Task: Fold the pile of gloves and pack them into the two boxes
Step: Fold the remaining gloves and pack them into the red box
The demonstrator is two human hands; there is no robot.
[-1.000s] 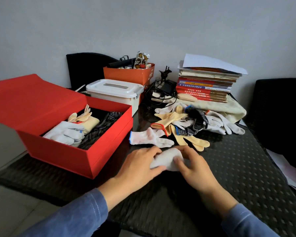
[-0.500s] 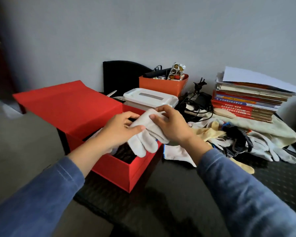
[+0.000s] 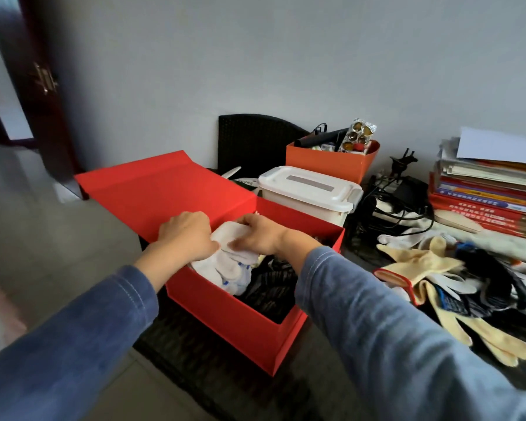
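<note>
Risk: gripped folded white glove (image 3: 229,231) with left hand (image 3: 185,236) and right hand (image 3: 261,235) at left corner of red box (image 3: 225,325); might have sprung open if released unpressed.

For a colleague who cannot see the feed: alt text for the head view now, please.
The left hand and right hand hold a folded white glove inside the open red box, above packed gloves. An unfolded pile of gloves lies on the black table to its right.
</note>
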